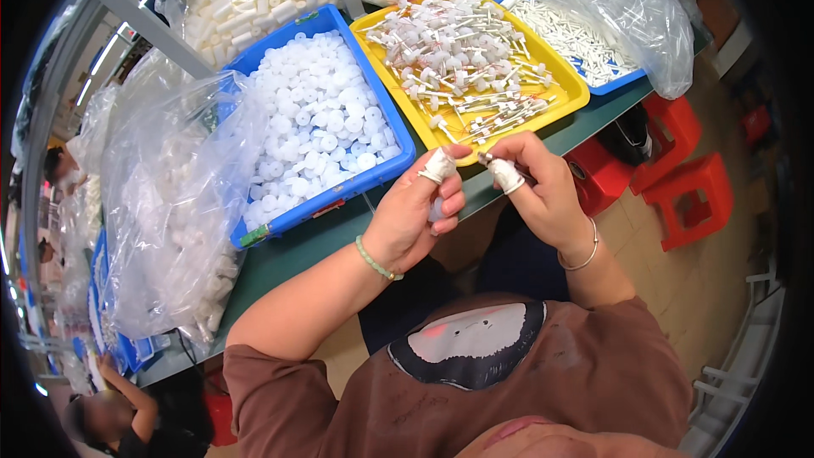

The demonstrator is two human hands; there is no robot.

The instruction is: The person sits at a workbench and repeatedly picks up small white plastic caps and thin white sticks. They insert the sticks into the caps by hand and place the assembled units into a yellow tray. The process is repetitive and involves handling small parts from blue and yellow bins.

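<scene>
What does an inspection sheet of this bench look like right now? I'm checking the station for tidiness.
Surface: green table, mostly covered by trays and bags.
Job's things: left hand holds a small white part; right hand holds a thin pin-like piece; both have taped fingertips.
Trays: blue tray of white round caps; yellow tray of stemmed white parts.
Clutter: clear plastic bags of white pieces.
Grip: both hands closed on parts.
Cables: nothing seen.
Surroundings: red stools; another person lower left.
</scene>
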